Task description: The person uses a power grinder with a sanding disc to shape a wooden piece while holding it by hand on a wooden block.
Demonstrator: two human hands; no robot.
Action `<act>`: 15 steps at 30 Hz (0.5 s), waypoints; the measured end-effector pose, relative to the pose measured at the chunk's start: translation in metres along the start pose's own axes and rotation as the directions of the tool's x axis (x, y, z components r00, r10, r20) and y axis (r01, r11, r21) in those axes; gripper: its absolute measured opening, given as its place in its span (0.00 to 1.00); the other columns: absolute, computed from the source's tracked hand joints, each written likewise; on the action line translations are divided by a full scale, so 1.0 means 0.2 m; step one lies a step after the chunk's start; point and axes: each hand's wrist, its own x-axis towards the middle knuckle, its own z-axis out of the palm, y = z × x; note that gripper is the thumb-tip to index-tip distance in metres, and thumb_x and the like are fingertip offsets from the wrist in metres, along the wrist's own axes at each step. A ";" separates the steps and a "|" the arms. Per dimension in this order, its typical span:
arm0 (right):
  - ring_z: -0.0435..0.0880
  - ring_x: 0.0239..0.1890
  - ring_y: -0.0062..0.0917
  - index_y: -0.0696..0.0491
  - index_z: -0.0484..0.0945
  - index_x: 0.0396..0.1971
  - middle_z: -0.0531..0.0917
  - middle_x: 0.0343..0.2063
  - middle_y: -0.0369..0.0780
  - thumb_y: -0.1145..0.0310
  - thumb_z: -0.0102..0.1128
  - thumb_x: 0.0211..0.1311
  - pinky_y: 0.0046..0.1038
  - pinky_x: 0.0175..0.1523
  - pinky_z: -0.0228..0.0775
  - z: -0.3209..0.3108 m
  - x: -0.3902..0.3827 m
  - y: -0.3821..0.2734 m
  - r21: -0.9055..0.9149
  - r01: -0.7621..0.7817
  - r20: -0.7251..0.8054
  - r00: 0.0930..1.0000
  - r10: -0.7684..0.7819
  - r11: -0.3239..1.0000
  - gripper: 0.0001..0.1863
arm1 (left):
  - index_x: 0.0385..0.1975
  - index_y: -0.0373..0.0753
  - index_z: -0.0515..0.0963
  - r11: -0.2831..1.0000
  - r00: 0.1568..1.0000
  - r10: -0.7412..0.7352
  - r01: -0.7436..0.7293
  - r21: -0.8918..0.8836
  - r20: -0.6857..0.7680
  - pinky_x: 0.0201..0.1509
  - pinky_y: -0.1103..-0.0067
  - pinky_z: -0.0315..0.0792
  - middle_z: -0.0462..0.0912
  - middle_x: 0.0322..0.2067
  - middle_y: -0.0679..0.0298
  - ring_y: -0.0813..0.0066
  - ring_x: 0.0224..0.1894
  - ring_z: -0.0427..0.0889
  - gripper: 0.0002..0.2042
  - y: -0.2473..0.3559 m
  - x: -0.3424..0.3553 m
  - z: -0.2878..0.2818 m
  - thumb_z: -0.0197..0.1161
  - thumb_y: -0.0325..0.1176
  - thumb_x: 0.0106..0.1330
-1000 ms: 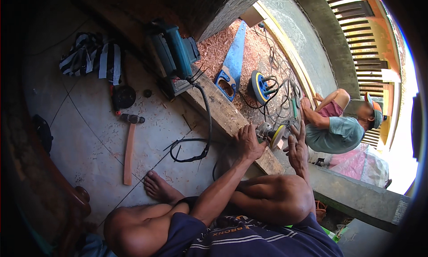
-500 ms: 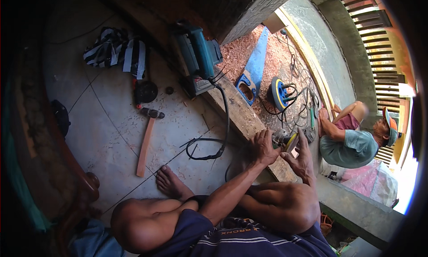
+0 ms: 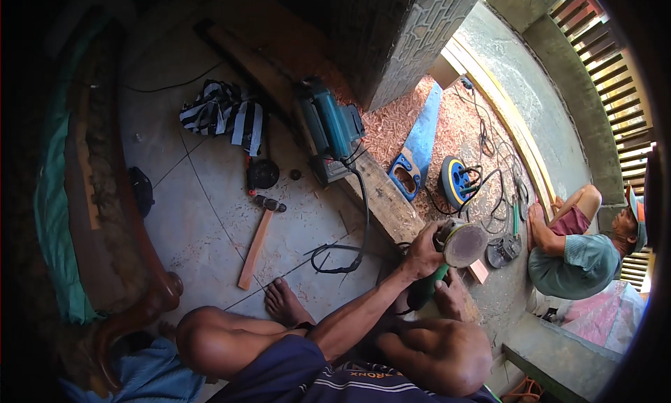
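My left hand (image 3: pixel 423 253) grips an angle grinder (image 3: pixel 425 288) near its head. The grinder has a green body, and its round, worn sanding disc (image 3: pixel 467 246) faces up toward me. Close to the green body is my right hand (image 3: pixel 456 298), low beside my raised knee. Its fingers show only in part, so whether they hold the grinder is unclear. Beneath the tool runs a long wooden plank (image 3: pixel 391 211), partly covered by my hands and knee. A small wood offcut (image 3: pixel 478 271) lies just right of the disc.
A teal power planer (image 3: pixel 328 127) rests on the plank's far end. Beyond are a blue handsaw (image 3: pixel 421 141), wood shavings, and a blue-yellow cord reel (image 3: pixel 456 183). A hammer (image 3: pixel 256 248) and striped cloth (image 3: pixel 224 116) lie left. Another person (image 3: pixel 576 256) crouches at right.
The grinder has been lifted and turned, so its disc faces up. My right hand has moved down from beside the disc. The view has shifted, moving the surroundings rightward and downward.
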 end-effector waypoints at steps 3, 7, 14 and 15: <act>0.86 0.48 0.33 0.61 0.74 0.56 0.85 0.46 0.45 0.46 0.80 0.46 0.34 0.53 0.79 -0.02 0.08 -0.13 -0.118 0.042 0.062 0.997 -0.035 0.992 0.44 | 0.66 0.32 0.69 0.972 0.997 0.018 0.001 -0.235 0.077 0.72 0.67 0.69 0.78 0.60 0.50 0.55 0.64 0.78 0.38 0.37 0.10 0.06 0.79 0.41 0.58; 0.89 0.36 0.33 0.64 0.76 0.54 0.86 0.37 0.47 0.49 0.79 0.45 0.35 0.43 0.86 0.11 0.22 -0.55 0.159 0.141 0.157 0.974 -0.166 0.977 0.43 | 0.67 0.31 0.69 0.565 0.787 0.498 -0.614 0.552 0.366 0.74 0.66 0.66 0.75 0.63 0.46 0.52 0.68 0.74 0.33 0.57 0.28 -0.10 0.72 0.35 0.64; 0.87 0.40 0.36 0.63 0.72 0.55 0.82 0.41 0.47 0.57 0.82 0.43 0.44 0.43 0.87 0.08 0.16 -0.60 0.427 0.218 0.160 0.937 -0.310 0.878 0.42 | 0.65 0.27 0.62 0.446 0.652 0.313 0.541 0.713 -0.691 0.68 0.60 0.70 0.76 0.58 0.39 0.40 0.62 0.77 0.36 0.88 0.51 -0.90 0.70 0.38 0.61; 0.87 0.37 0.34 0.62 0.72 0.54 0.82 0.39 0.46 0.56 0.82 0.42 0.44 0.42 0.87 0.05 0.10 -0.56 0.426 0.188 0.134 0.954 -0.268 0.885 0.41 | 0.65 0.27 0.62 0.431 0.638 0.322 0.558 0.709 -0.699 0.68 0.60 0.70 0.76 0.58 0.39 0.40 0.62 0.77 0.36 0.83 0.53 -1.00 0.70 0.38 0.61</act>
